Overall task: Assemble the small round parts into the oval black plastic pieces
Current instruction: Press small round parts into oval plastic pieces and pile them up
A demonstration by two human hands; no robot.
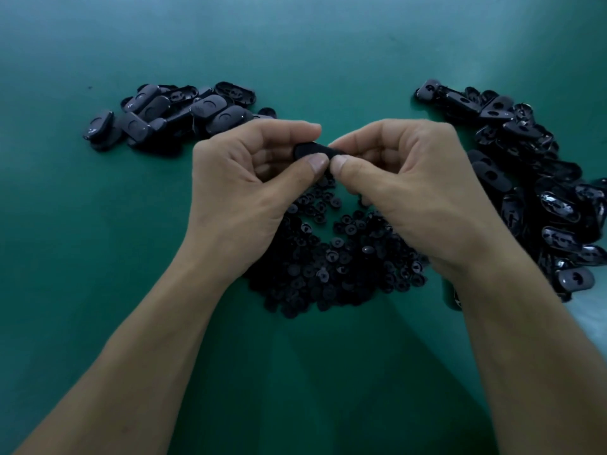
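Both hands (323, 165) pinch oval piece (315, 150) above round parts (335, 257).

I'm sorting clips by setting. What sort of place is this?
Probably a hand-assembly bench in a workshop or factory: a green work mat, heaps of black oval pieces beside a pile of small round parts, and the left hand and right hand pinching one oval piece.

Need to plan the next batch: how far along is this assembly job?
Likely done: the smaller left pile of oval pieces, no open holes showing. In hand: the left hand and right hand pinch one oval piece together. Left: the bigger right pile, holes open, and a large heap of round parts. Probably under halfway.
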